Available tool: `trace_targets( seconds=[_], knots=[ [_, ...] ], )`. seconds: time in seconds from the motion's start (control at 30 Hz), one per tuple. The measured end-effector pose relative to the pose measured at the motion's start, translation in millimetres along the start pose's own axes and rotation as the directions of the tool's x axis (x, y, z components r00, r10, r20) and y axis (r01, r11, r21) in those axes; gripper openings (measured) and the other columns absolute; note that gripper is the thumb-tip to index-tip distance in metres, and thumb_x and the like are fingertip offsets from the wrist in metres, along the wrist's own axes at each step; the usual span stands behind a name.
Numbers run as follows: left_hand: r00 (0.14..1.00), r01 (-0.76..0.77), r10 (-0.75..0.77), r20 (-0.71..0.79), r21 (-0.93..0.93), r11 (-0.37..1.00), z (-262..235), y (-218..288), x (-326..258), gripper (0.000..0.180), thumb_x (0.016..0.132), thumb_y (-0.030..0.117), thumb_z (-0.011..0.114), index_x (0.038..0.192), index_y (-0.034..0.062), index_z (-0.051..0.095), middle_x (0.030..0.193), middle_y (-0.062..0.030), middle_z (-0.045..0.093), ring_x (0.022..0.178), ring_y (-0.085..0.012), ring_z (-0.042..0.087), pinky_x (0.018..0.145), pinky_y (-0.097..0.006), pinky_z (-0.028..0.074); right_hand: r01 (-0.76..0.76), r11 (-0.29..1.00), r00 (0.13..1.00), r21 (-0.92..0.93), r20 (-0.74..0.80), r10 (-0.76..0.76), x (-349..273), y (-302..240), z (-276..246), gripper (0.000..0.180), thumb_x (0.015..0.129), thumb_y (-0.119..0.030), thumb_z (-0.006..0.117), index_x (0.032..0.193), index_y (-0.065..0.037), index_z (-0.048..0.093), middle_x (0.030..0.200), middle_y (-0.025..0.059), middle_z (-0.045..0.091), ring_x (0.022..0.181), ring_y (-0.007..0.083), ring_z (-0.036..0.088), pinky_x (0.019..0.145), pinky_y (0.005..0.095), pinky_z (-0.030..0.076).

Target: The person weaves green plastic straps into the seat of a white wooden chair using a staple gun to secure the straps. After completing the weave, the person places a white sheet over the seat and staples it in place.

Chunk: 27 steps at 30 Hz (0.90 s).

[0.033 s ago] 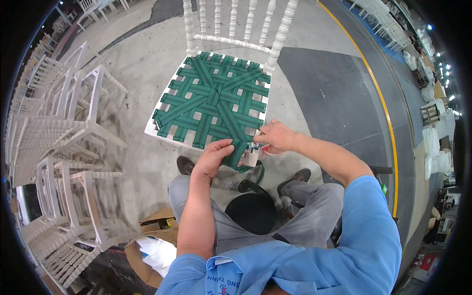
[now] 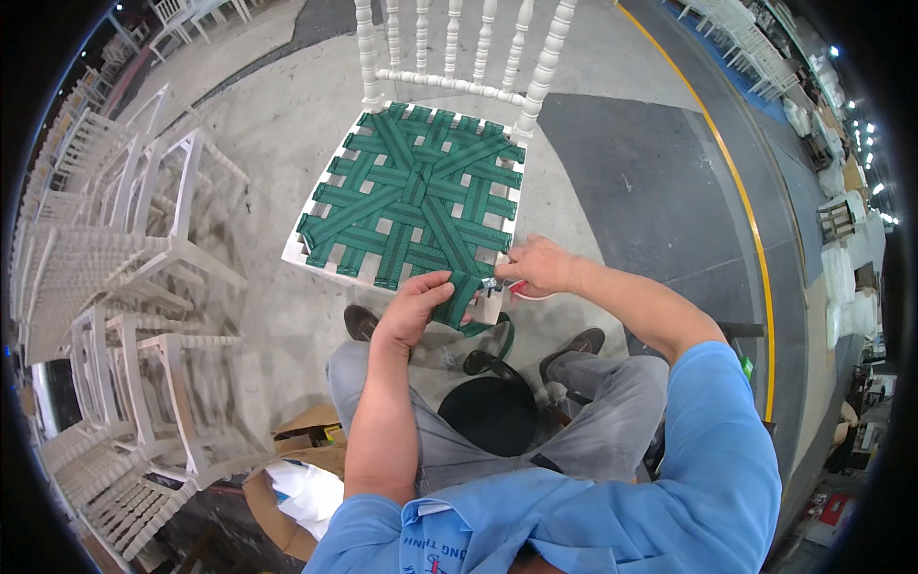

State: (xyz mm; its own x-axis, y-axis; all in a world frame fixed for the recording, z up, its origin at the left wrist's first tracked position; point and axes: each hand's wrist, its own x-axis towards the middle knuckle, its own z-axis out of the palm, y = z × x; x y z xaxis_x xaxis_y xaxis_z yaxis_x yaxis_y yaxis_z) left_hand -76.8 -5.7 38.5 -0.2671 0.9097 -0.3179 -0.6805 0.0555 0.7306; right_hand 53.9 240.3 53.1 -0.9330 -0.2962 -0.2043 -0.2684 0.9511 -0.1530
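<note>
A white chair (image 2: 287,251) with turned spindles stands before me, its seat woven with green webbing (image 2: 417,187), two strips crossing diagonally on top. At the seat's near right corner my left hand (image 2: 414,304) is closed on a loose green strap (image 2: 464,298), pinching it between thumb and fingers. The strap's tail loops down toward the floor. My right hand (image 2: 540,268) is closed round a small red-handled tool (image 2: 517,288), its metal end beside the strap at the corner. Fingers hide most of the tool, so its exact kind does not show.
White chairs (image 2: 182,249) are stacked and crowded along the left. A round black seat or stool top (image 2: 489,415) lies between my legs. An open cardboard box (image 2: 263,497) with white material is at lower left. A yellow floor line (image 2: 741,191) runs down the right.
</note>
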Motion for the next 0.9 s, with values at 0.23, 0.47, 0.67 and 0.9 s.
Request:
trace_targets(
  seconds=[0.23, 0.47, 0.67, 0.9],
  knots=[
    [0.994, 0.037, -0.043, 0.1, 0.053, 0.998, 10.5, -33.6, -21.4, 0.027, 0.093, 0.012, 0.058, 0.117, -0.0009, 0.061, 0.102, -0.0138, 0.071, 0.086, -0.0254, 0.07, 0.082, -0.039, 0.055, -0.323, 0.855, 0.825, 0.405, -0.322, 0.464, -107.5, -37.2, -8.2, 0.049, 0.079, -0.044, 0.076, 0.115, -0.015, 0.059, 0.088, 0.0132, 0.068, 0.08, 0.0379, 0.066, 0.068, 0.0471, 0.051],
    [0.734, 0.423, -0.641, 0.227, 0.586, 0.691, 90.7, -145.3, -44.8, 0.046, 0.094, 0.028, 0.064, 0.136, 0.0108, 0.055, 0.122, -0.0062, 0.064, 0.103, -0.0164, 0.06, 0.093, -0.033, 0.047, -0.619, 0.128, -0.135, 0.775, -0.266, 0.954, -329.6, -137.8, 34.6, 0.06, 0.074, -0.031, 0.085, 0.122, -0.009, 0.057, 0.087, 0.0111, 0.07, 0.078, 0.0181, 0.066, 0.074, 0.0342, 0.052],
    [0.72, 0.004, -0.239, -0.651, -0.341, 0.94, -10.3, -71.4, 1.9, 0.094, 0.086, 0.065, 0.062, 0.155, 0.0196, 0.017, 0.157, -0.0141, 0.024, 0.137, -0.0464, 0.034, 0.104, -0.071, 0.031, -0.675, -0.372, -0.613, 0.637, -0.204, 0.763, -470.2, -266.5, 116.0, 0.054, 0.087, -0.017, 0.067, 0.137, -0.006, 0.048, 0.131, 0.0228, 0.059, 0.118, 0.0343, 0.06, 0.097, 0.0402, 0.047],
    [0.814, -0.249, -0.03, -0.58, -0.396, 0.884, -18.4, -43.9, 18.6, 0.078, 0.089, 0.068, 0.054, 0.148, 0.0193, 0.038, 0.146, -0.013, 0.044, 0.13, -0.0362, 0.046, 0.104, -0.06, 0.039, -0.701, -0.606, -0.663, 0.376, -0.031, 0.748, -494.7, -300.0, 168.5, 0.053, 0.087, -0.018, 0.067, 0.135, -0.004, 0.051, 0.114, 0.0224, 0.058, 0.102, 0.043, 0.059, 0.088, 0.0455, 0.048]
  ],
)
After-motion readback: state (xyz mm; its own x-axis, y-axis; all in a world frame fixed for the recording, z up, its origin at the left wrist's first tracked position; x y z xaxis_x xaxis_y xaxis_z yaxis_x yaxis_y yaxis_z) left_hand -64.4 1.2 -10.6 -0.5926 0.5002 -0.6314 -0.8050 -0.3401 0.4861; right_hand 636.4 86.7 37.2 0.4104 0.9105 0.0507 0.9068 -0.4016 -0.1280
